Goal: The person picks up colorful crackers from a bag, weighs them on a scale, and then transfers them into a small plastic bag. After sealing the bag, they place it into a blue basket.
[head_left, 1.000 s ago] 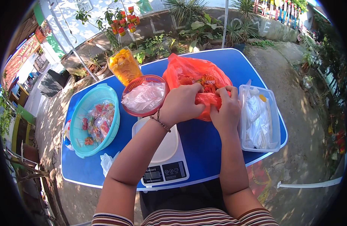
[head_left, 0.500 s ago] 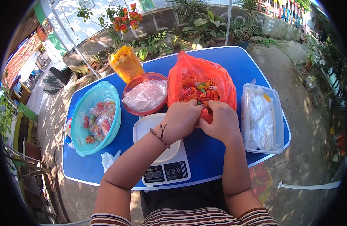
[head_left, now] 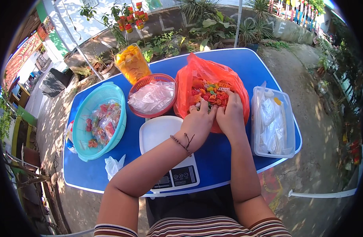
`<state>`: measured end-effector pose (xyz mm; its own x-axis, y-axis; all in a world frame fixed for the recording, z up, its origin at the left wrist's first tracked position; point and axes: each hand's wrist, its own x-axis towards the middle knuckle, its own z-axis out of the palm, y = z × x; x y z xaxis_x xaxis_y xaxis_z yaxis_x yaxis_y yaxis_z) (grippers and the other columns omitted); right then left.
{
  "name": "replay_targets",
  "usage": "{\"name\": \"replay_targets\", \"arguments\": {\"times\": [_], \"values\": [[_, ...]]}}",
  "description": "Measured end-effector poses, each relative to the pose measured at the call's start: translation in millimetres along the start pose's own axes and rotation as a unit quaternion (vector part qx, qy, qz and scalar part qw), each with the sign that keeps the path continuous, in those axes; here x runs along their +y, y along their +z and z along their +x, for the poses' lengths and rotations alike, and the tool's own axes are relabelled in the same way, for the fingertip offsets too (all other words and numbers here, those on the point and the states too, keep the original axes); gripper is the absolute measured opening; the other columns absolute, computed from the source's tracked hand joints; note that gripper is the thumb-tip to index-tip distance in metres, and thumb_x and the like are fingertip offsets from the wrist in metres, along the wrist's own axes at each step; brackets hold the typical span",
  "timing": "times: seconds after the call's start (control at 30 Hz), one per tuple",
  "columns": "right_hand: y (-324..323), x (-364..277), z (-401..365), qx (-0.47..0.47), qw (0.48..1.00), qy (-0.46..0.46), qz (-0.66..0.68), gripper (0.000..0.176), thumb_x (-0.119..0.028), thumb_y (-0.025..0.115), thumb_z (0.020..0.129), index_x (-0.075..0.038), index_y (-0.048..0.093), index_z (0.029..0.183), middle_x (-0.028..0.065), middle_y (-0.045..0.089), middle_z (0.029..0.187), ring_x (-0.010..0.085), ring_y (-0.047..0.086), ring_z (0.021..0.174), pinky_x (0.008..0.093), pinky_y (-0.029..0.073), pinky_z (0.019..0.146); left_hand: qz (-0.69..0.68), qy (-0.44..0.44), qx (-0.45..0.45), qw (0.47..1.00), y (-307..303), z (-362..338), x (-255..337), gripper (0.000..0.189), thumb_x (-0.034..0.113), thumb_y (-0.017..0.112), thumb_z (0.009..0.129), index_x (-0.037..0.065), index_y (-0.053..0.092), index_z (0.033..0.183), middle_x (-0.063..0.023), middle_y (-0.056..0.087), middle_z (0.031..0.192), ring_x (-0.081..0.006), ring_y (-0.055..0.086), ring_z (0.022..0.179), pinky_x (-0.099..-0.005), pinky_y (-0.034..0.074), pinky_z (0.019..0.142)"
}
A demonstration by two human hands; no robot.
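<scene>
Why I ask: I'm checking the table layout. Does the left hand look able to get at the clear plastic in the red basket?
Probably yes. The left hand is at the near side of the red bag; the red basket is beside it, with the clear plastic uncovered.

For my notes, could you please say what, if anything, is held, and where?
The left hand and right hand are at the near rim of the red bag; any hold is unclear.

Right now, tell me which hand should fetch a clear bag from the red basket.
Probably the left hand: it is nearer the red basket, which sits left of the red bag. The right hand is farther across.
</scene>
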<state>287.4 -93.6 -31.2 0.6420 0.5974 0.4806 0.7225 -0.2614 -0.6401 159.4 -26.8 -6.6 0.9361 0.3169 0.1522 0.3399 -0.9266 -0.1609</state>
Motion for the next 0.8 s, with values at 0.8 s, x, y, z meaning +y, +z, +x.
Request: {"name": "replay_targets", "arguments": {"times": [0.8], "values": [[-1,20,14,0.041,0.993,0.023,-0.112,0.033,-0.009,0.061,0.087,0.004,0.066,0.117,0.0249,0.066,0.113,0.0427,0.063,0.105,0.0491,0.051,0.092,-0.227,-0.002,0.094,0.969,-23,52,-36,0.032,0.016,0.058,0.085,0.007,0.074,0.111,-0.0131,0.066,0.118,-0.0353,0.062,0.107,-0.0436,0.047,0.101]]}}
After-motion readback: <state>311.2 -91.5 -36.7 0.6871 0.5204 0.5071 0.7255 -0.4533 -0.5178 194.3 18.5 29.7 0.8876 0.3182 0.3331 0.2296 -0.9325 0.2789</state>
